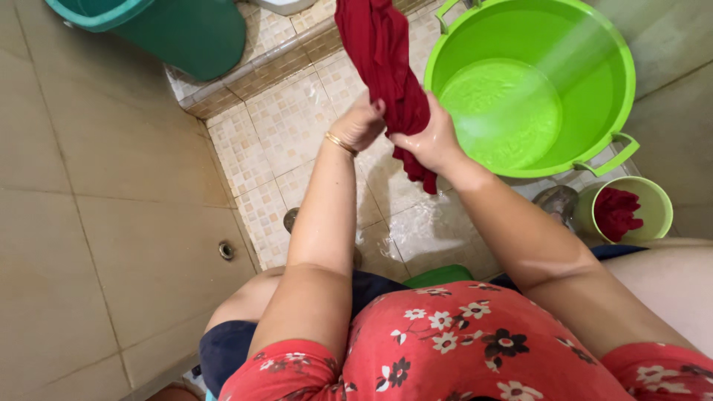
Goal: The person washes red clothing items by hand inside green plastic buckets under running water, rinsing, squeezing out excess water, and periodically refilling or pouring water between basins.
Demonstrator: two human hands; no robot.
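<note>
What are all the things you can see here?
cloth: one, dark red, held up over the tiled floor beside the big tub
big tub: one, bright green, upper right, soapy water inside
small bucket: one, light green, right edge, with a red cloth in it
bin: one, dark teal, top left
tiled floor: patterned beige, wet, in the middle
floor drain: one, metal, left of the tiles
bangle: one, gold, on the left wrist
left hand: gripping the cloth
right hand: gripping the cloth
</note>
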